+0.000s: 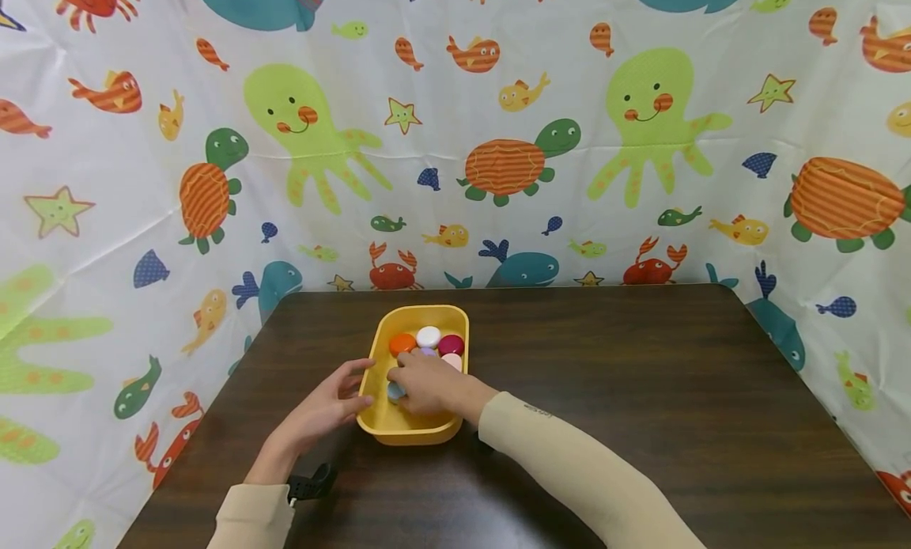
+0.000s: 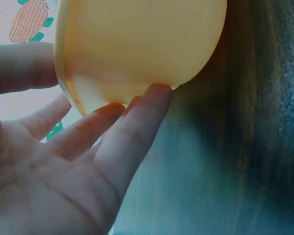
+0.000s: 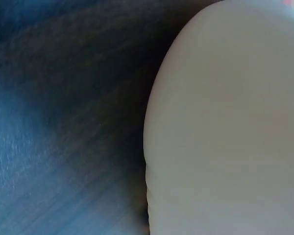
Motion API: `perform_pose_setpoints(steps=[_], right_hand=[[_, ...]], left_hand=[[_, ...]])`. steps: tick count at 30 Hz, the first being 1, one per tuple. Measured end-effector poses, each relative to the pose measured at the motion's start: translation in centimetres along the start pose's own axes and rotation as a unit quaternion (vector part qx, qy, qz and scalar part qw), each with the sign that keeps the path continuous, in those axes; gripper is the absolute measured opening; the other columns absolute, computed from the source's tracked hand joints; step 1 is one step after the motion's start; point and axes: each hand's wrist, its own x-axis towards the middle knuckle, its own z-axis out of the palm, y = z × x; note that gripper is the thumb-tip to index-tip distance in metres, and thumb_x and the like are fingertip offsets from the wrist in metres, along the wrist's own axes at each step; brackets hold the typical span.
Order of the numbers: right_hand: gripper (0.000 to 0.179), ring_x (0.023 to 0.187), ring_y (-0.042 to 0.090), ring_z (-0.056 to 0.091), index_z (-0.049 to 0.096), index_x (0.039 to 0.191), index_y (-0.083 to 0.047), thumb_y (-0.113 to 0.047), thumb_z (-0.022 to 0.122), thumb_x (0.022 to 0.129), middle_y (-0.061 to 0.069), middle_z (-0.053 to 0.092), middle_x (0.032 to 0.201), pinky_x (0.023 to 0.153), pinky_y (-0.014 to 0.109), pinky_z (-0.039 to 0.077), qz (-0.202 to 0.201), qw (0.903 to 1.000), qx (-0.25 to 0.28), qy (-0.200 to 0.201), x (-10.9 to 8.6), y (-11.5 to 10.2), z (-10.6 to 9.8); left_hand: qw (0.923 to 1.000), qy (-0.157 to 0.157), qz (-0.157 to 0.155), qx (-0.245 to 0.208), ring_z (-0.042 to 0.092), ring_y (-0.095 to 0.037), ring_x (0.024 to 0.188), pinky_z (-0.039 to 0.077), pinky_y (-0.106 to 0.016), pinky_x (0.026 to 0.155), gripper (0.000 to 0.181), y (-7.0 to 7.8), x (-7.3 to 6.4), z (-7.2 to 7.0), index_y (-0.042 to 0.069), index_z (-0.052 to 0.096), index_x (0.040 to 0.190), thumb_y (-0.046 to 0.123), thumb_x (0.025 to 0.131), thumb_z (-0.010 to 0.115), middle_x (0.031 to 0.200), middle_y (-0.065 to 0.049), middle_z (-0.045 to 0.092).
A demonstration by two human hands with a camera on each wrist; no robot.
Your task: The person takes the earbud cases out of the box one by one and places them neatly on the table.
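A yellow plastic bin [image 1: 370, 410] stands on the dark table. Inside lie an orange disc [image 1: 402, 343], a white disc [image 1: 429, 337], a magenta disc [image 1: 451, 344], a lilac disc [image 1: 427, 351] and a pale pink disc [image 1: 452, 361], all smooth and rounded. My right hand [image 1: 430, 383] reaches into the bin, its curled fingers at a grey-blue disc [image 1: 395, 391], which they seem to pinch; the thumb is hidden. My left hand [image 1: 323, 407] touches the bin's left side with fairly straight fingers. In the left wrist view, fingertips [image 2: 159, 93] rest against the bin wall [image 2: 142, 44].
The dark wooden table [image 1: 605, 391] stretches right of the bin. Behind and beside it hangs a white curtain [image 1: 441, 82] printed with sea animals. A black strap [image 1: 313, 484] is at the left wrist. A beige sleeve [image 3: 225, 127] fills much of the right wrist view.
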Motion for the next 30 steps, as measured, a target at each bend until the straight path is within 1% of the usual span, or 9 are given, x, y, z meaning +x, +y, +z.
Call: perform_pose_setpoints(steps=[7, 14, 17, 20, 24, 30], right_hand=[[0.042, 0.103, 0.016, 0.044, 0.066, 0.127, -0.021, -0.037, 0.077, 0.090, -0.002, 0.050, 0.114, 0.086, 0.023, 0.047, 0.031, 0.9987, 0.042, 0.002, 0.0, -0.2, 0.1], [0.038, 0.101, 0.015, 0.044, 0.068, 0.121, -0.021, -0.036, 0.079, 0.088, -0.003, 0.050, 0.111, 0.078, 0.022, 0.047, 0.041, 0.9959, 0.080, -0.009, 0.0, -0.2, 0.1], [0.037, 0.101, 0.015, 0.045, 0.068, 0.119, -0.020, -0.036, 0.079, 0.087, -0.003, 0.052, 0.110, 0.077, 0.022, 0.048, 0.041, 0.9955, 0.085, -0.015, -0.2, -0.2, 0.0], [0.036, 0.101, 0.015, 0.045, 0.068, 0.117, -0.021, -0.038, 0.078, 0.087, -0.004, 0.051, 0.109, 0.075, 0.023, 0.047, 0.042, 0.9959, 0.078, -0.014, -0.4, -0.2, -0.1], [0.034, 0.100, 0.014, 0.045, 0.067, 0.114, -0.024, -0.041, 0.076, 0.087, -0.004, 0.051, 0.110, 0.072, 0.024, 0.046, 0.042, 0.9974, 0.058, 0.007, -0.8, -0.3, -0.3], [0.038, 0.099, 0.013, 0.043, 0.064, 0.115, -0.026, -0.042, 0.078, 0.084, -0.004, 0.051, 0.114, 0.078, 0.021, 0.047, 0.034, 0.9972, 0.048, 0.046, -1.3, -0.2, -1.0]], left_hand=[[1.0000, -0.001, 0.002, -0.002, 0.048, -0.045, 0.135, 0.052, -0.050, 0.100, 0.069, 0.0, 0.0, 0.0, 0.011, 0.028, 0.157, 0.018, 0.099, 0.065, 0.159, -0.026, 0.033], [1.0000, 0.000, 0.000, -0.003, 0.050, -0.045, 0.134, 0.053, -0.049, 0.099, 0.069, 0.1, -0.1, 0.1, 0.011, 0.029, 0.156, 0.017, 0.098, 0.066, 0.158, -0.027, 0.034], [1.0000, 0.000, -0.002, -0.004, 0.049, -0.045, 0.135, 0.053, -0.049, 0.100, 0.070, 0.1, -0.1, 0.1, 0.011, 0.029, 0.156, 0.017, 0.098, 0.066, 0.158, -0.026, 0.034], [1.0000, -0.002, -0.003, -0.004, 0.048, -0.046, 0.135, 0.052, -0.049, 0.100, 0.070, 0.1, -0.1, 0.2, 0.011, 0.029, 0.157, 0.017, 0.098, 0.066, 0.158, -0.027, 0.033], [1.0000, 0.001, -0.004, -0.003, 0.049, -0.045, 0.134, 0.053, -0.049, 0.100, 0.070, 0.1, -0.1, 0.1, 0.011, 0.029, 0.156, 0.018, 0.098, 0.066, 0.158, -0.026, 0.034], [1.0000, 0.002, -0.004, -0.006, 0.051, -0.043, 0.132, 0.053, -0.048, 0.099, 0.070, 0.1, 0.0, 0.1, 0.011, 0.029, 0.156, 0.018, 0.098, 0.066, 0.157, -0.025, 0.036]])
